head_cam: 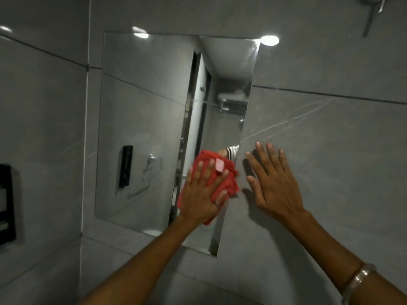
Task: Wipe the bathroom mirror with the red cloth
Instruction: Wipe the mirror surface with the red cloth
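**Red cloth flat on the mirror's lower right**

Grey tile (44,111) covers the side wall at my far left, and a black holder (6,205) is fixed to it near the frame's edge, only partly in view. Next comes the corner of the room, then the mirror (141,119), a frameless pane mounted on the facing wall. Its left part reflects grey tile, a slim black fitting and a chrome ring; further right it reflects a doorway and a shelf with something pale on it, too blurred for me to name.

My left hand (201,194) lies on the lower right part of the glass, just inside the pane's right edge. The palm is pressed flat and the fingers (199,170) are spread wide over the red cloth (229,183), pinning it to the mirror rather than gripping it. The cloth is bunched under my hand and sticks out above my fingertips, to the right of them and below my wrist. A small pale tag (219,165) on the cloth shows between two fingers, and there is a ring (217,204) on one finger.

Just past the mirror's edge, my right hand (273,183) rests open on the bare wall tile (330,150), fingers splayed, holding nothing. It is near the cloth but apart from it. Pale streaks cross the tile above that hand. A clear bangle (359,278) sits on my right wrist. At the top right corner a metal fitting (372,9) hangs, cut off by the frame.
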Available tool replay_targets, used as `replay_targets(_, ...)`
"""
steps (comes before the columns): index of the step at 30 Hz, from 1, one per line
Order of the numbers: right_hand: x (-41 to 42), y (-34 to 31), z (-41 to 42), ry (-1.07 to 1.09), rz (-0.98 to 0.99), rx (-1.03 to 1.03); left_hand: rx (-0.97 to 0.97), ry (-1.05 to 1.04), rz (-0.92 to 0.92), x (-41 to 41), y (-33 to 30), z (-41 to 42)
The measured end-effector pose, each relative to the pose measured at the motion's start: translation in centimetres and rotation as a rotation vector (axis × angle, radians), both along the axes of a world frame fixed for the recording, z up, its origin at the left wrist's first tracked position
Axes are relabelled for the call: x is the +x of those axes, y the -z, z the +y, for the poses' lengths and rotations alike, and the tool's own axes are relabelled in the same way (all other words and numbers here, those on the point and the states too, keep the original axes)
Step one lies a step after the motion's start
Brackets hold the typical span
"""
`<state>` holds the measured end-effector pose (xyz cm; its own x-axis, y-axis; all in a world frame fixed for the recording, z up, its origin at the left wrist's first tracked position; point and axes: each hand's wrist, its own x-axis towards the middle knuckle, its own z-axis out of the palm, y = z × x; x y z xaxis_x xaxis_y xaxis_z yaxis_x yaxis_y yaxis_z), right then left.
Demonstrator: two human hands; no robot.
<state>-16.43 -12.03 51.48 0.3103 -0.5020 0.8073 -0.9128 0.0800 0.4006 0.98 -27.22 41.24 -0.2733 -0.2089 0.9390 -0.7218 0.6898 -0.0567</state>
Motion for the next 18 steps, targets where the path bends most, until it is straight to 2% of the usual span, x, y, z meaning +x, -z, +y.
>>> replay_targets(4,-0.1,-2.6,-0.5,-0.006,0.011,-0.057,0.064,-0.067,0.200,3.7,-8.4,-2.6)
replay_targets(9,-0.3,-4.8,-0.1,0.001,-0.009,-0.059,0.347,-0.114,0.725,5.3,-15.3,-4.0)
replay_targets(11,-0.5,-5.6,-0.1,0.006,-0.010,-0.055,0.409,-0.091,0.840,4.3,-17.6,-3.6)
replay_targets(13,-0.4,-6.9,-0.3,0.001,-0.023,-0.065,0.412,-0.083,0.862,3.4,-20.1,-3.0)
replay_targets(18,0.7,-11.4,-1.4,-0.046,-0.107,-0.124,0.271,-0.032,0.753,0.7,-27.9,-1.2)
